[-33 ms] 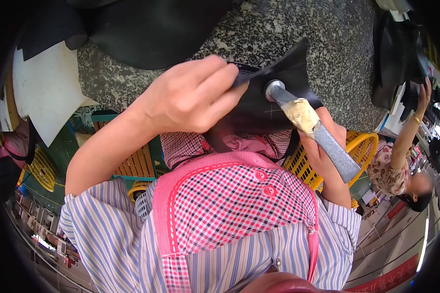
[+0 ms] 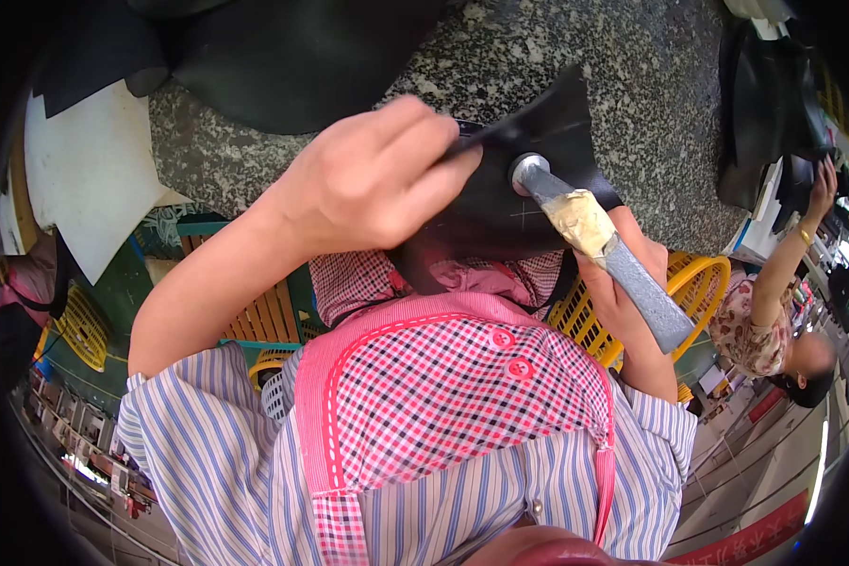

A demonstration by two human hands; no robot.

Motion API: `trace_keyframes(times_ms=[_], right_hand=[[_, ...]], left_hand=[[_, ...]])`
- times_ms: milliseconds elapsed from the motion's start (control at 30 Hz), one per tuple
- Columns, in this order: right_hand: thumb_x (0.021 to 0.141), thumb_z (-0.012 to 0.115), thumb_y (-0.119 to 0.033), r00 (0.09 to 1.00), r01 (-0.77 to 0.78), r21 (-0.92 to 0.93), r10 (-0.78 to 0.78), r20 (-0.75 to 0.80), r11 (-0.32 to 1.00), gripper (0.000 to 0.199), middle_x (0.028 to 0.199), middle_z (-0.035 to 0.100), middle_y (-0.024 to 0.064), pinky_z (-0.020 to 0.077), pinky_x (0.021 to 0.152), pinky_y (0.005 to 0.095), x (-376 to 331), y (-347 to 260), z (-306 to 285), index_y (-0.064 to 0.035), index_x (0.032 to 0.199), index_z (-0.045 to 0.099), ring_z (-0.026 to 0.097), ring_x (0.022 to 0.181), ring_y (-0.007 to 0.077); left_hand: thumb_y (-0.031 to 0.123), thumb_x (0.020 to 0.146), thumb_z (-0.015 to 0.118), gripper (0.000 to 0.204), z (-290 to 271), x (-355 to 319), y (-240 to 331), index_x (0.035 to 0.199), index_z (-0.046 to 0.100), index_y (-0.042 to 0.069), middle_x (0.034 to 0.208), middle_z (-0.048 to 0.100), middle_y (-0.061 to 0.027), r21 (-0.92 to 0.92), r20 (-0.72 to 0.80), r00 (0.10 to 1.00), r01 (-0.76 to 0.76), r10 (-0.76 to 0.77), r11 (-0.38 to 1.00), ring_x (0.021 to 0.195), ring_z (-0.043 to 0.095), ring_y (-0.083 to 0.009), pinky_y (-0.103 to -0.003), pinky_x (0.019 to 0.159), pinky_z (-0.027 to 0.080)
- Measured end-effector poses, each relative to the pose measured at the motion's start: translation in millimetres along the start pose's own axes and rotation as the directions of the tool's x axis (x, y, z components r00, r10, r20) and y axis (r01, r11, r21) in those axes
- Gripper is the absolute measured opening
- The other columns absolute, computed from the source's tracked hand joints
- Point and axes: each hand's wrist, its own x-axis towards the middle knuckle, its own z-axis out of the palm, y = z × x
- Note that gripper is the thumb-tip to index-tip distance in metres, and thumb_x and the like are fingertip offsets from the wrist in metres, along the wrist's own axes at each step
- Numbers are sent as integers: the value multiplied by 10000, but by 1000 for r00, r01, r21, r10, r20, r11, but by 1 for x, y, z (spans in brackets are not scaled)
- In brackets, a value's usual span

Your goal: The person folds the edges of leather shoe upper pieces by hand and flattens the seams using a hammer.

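A grey-speckled granite table (image 2: 651, 141) spreads beyond the hammer and to both sides of it. Loose black sheets (image 2: 302, 66) lie there, farther off to the hammer's left. The worked black leather sheet (image 2: 514, 222) sits directly under the hammer's round face, its far corner lifted; contact cannot be told. A yellow plastic basket (image 2: 723, 275) stands to the hammer's right. Left of the hammer, the left hand (image 2: 373, 179) pinches the leather's raised edge between closed fingers. The right hand (image 2: 637, 259) grips the hammer (image 2: 580, 224) from beneath, its fingers partly hidden.
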Motion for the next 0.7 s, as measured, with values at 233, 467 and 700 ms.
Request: trace_keyframes(times_ms=[233,467,700], right_hand=[[798,594,-74,1000,-8,-2,8,-22,1000,107,601,498,115,397,490,294,-1,1,3,-12,807,506,563,527,269],[804,592,-82,999,-23,1,23,-31,1000,107,614,492,113,400,488,297,-5,4,6,-9,816,515,560,526,273],[703,671,-152,999,14,-6,-14,-50,1000,216,589,548,137,457,496,352,-2,6,7,-37,813,524,590,546,297]], left_hand=[[28,618,632,260,4,-2,15,878,639,36,819,552,-85,24,-1,987,158,-158,987,715,552,-226,-303,593,478],[21,621,719,265,6,10,21,876,645,34,921,611,-114,-295,-64,901,393,-428,871,735,584,-236,-331,646,492],[87,584,626,187,17,7,26,763,575,74,855,600,-121,211,-74,993,105,-91,972,752,591,-244,-290,616,506]])
